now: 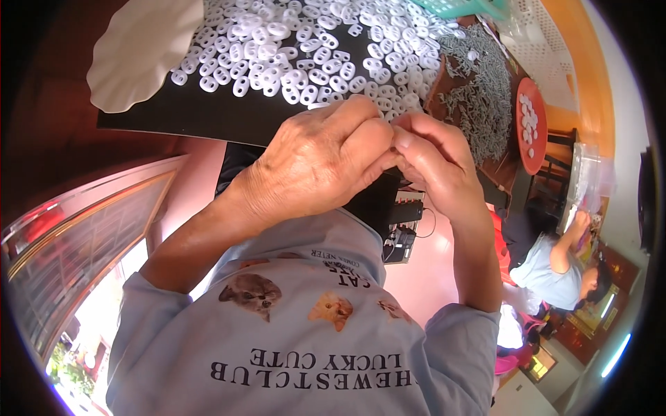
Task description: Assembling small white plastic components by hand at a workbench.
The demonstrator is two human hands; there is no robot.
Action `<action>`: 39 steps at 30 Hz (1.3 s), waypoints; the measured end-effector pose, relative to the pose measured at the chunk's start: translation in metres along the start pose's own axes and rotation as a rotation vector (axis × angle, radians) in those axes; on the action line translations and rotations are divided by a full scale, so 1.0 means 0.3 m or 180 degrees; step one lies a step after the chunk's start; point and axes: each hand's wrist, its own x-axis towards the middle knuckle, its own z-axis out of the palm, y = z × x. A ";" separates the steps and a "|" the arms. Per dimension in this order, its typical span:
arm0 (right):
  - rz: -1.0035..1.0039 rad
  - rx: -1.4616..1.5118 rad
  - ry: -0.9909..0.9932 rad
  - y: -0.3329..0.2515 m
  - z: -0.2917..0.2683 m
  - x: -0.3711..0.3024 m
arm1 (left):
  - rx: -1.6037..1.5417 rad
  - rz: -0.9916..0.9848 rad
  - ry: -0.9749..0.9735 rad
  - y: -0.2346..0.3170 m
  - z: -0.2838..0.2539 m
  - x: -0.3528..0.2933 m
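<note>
My left hand (322, 152) and my right hand (440, 156) meet just off the near edge of a black table (159, 114). Both are closed, with thumbs and fingertips pinched together so that they touch. Whatever lies between the fingertips is hidden or too small to make out. Right beyond my knuckles spreads a heap of small white oval plastic pieces (326, 59), many with two holes. Past my right hand lies a pile of small thin grey pieces (479, 97) on a brown sheet; their exact kind is too small to tell.
A cream dish with a wavy rim (104, 76) stands at the far left. The far edge holds a teal basket (461, 7). At the right, a red plate (535, 156) bears white pieces. Another person (555, 267) sits farther right. Below the table is a power strip (399, 239).
</note>
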 end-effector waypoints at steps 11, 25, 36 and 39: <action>-0.1017 -0.0984 -0.0277 0.043 -0.029 -0.045 | -0.1677 -0.0888 -0.0576 0.021 0.008 0.023; -0.1129 -0.1978 0.0802 0.008 -0.226 -0.003 | -0.2178 -0.1171 -0.0600 0.013 0.049 0.012; -0.0926 -0.3993 0.1083 0.078 -0.456 0.182 | -0.2647 -0.2082 -0.0715 0.005 0.037 0.015; -0.1033 -0.4056 0.1084 0.068 -0.459 0.178 | -0.2698 -0.2161 -0.0770 0.003 0.036 0.016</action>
